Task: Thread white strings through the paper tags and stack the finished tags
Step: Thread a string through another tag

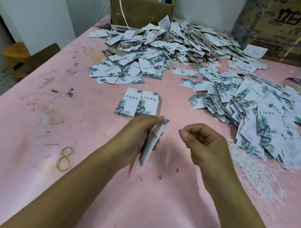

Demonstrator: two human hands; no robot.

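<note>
My left hand (135, 138) grips a white paper tag with green leaf print (152, 142), held edge-on and tilted above the pink table (32, 119). To its right, my right hand (204, 144) has thumb and forefinger pinched together; whether a string sits between them cannot be seen. Two neat stacks of tags (139, 103) lie side by side just beyond my left hand. A bundle of white strings (255, 174) is spread on the table to the right of my right hand. A loose heap of tags (258, 115) lies at the right.
A big pile of tags and strings (172, 43) covers the far middle of the table. An open cardboard box (139, 11) stands at the back, a printed carton (286, 30) at the back right. Yellow rubber bands (64, 158) lie near left. A wooden stool (17, 55) stands beside the table.
</note>
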